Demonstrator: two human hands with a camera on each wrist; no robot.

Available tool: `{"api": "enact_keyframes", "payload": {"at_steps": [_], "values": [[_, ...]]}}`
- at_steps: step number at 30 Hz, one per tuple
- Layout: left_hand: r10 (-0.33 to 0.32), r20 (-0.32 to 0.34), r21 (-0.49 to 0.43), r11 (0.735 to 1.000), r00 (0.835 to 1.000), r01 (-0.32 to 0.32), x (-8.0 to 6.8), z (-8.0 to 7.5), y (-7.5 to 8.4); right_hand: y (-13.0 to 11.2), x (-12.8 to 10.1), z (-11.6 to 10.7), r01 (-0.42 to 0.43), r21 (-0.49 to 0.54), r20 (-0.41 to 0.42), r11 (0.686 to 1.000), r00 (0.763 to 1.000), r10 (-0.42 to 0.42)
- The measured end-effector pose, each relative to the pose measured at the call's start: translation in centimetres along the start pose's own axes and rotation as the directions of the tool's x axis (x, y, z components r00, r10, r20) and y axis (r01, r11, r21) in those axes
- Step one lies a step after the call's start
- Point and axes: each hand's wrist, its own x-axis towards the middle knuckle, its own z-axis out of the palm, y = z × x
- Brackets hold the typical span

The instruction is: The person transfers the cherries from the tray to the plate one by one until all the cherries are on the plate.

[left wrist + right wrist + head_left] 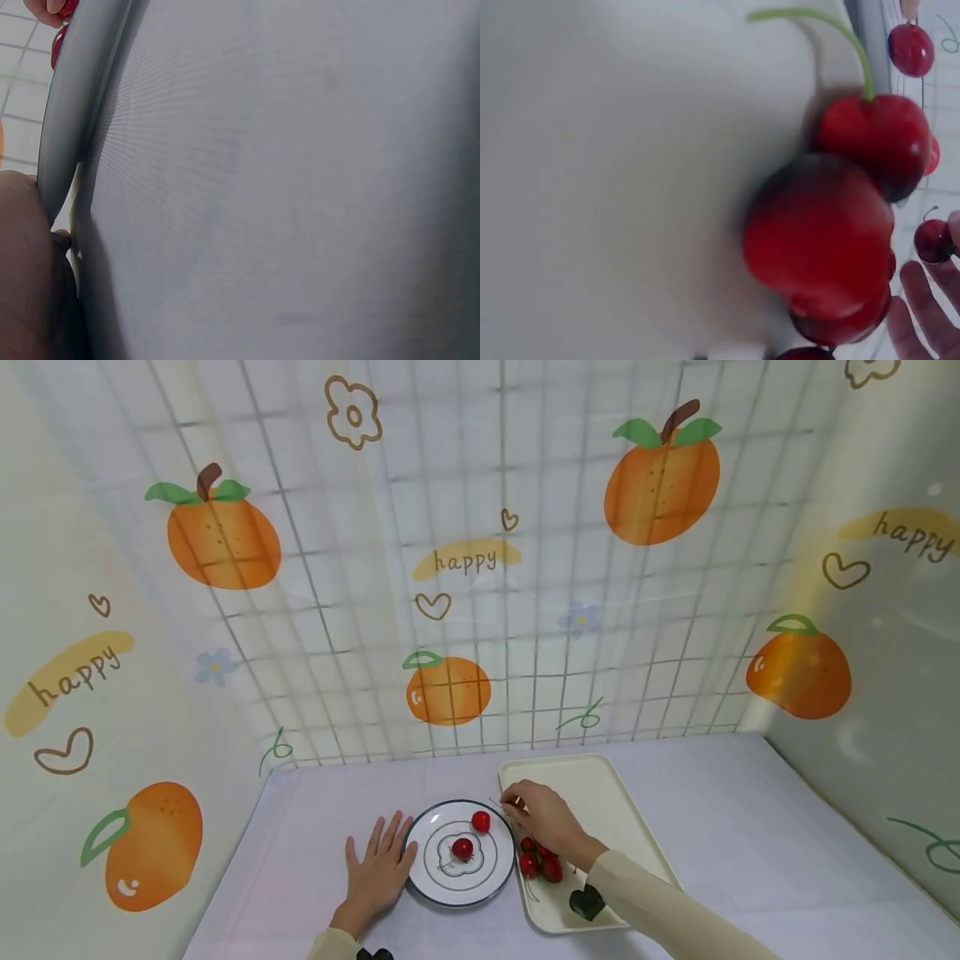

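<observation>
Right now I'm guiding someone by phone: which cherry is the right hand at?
Find the round plate beside the cream tray. Two cherries lie on it; it is the cherry near the far rim, by the right hand, not the middle one.

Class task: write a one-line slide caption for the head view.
Right hand places a cherry on the plate; left hand rests flat beside it.
</observation>
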Motion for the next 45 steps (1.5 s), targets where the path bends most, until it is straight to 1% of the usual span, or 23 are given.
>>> {"api": "enact_keyframes", "payload": {"at_steps": [2, 7, 13, 16, 18, 23, 26, 32, 35, 41, 45], "values": [[-0.001, 0.001, 0.0, 1.0, 1.0, 0.001, 0.0, 0.0, 0.0, -0.1, -0.1, 0.2, 0.022, -0.004, 0.004, 1.0, 1.0, -0.022], [0.005, 0.001, -0.011, 1.0, 1.0, -0.005, -0.1, -0.1, 0.1, -0.4, -0.1, 0.6, 0.065, 0.027, 0.014, 0.997, 0.998, -0.066], [0.008, -0.006, -0.011, 1.0, 1.0, -0.008, -0.2, 0.0, 0.0, -0.9, 0.1, 0.9, 0.071, 0.049, 0.041, 0.996, 0.996, -0.073], [0.01, -0.013, -0.01, 1.0, 1.0, -0.01, -0.2, 0.0, 0.0, -1.1, 0.3, 1.1, 0.068, 0.04, 0.065, 0.997, 0.995, -0.071], [0.012, -0.018, -0.011, 1.0, 1.0, -0.012, -0.1, 0.0, -0.1, -1.2, 0.4, 1.2, 0.052, 0.034, 0.084, 0.998, 0.995, -0.055], [0.01, -0.02, -0.007, 1.0, 1.0, -0.01, -0.2, 0.0, -0.1, -1.3, 0.4, 1.5, 0.012, -0.038, 0.124, 0.999, 0.992, -0.007], [0.009, -0.019, -0.009, 1.0, 1.0, -0.009, -0.1, 0.1, -0.1, -1.4, 0.5, 1.6, 0.017, -0.085, 0.124, 0.996, 0.992, -0.006], [0.007, -0.023, -0.002, 1.0, 1.0, -0.007, -0.1, 0.2, -0.3, -1.4, 0.5, 2.0, 0.079, -0.156, 0.097, 0.985, 0.993, -0.065], [0.006, -0.018, 0.002, 1.0, 1.0, -0.006, -0.1, 0.2, -0.3, -1.4, 0.4, 2.2, 0.094, -0.185, 0.087, 0.978, 0.993, -0.079], [0.006, -0.015, -0.004, 1.0, 1.0, -0.006, -0.2, 0.2, -0.1, -1.6, 0.1, 2.2, 0.084, -0.165, 0.101, 0.983, 0.993, -0.068], [0.009, -0.014, -0.008, 1.0, 1.0, -0.009, -0.3, 0.0, 0.1, -1.6, 0.2, 1.7, 0.06, -0.135, 0.098, 0.989, 0.994, -0.047]]}}
